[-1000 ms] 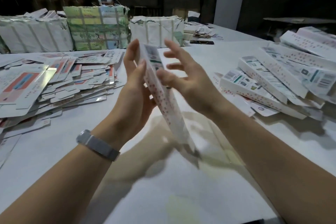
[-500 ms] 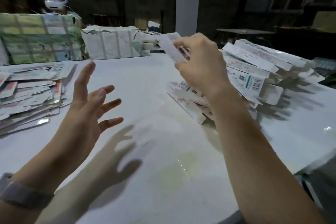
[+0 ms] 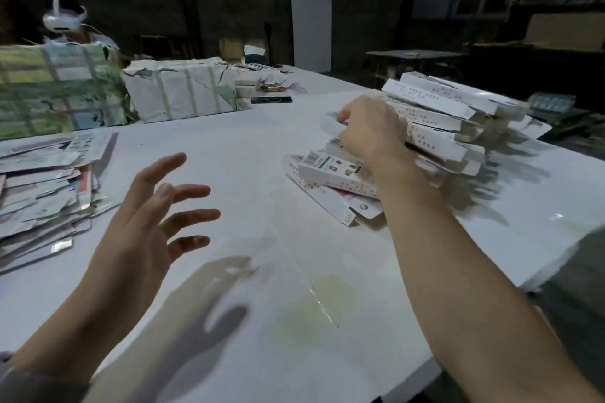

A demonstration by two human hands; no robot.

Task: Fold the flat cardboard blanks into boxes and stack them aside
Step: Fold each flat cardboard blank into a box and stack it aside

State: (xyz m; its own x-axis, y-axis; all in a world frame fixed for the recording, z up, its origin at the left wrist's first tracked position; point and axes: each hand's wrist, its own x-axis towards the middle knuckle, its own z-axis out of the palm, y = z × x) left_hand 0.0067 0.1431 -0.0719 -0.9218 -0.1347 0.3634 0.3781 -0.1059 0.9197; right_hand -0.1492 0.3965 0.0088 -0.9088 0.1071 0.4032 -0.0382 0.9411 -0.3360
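Now white folded box (image 3: 331,125), red-dotted, gripped over box pile (image 3: 435,127).

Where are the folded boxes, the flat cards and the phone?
Folded boxes (image 3: 435,101): head view, top face of an upper box.
Flat cards (image 3: 42,186): head view, middle of the pile.
Phone (image 3: 271,99): head view, its dark screen.

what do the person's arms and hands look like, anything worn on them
Both forearms are bare, with no sleeves in view. The left hand has no rings or glove; at its wrist, in the bottom left corner, part of a grey band shows, likely a watch strap. The right hand is also bare, with nothing worn on its wrist or on the fingers that show.
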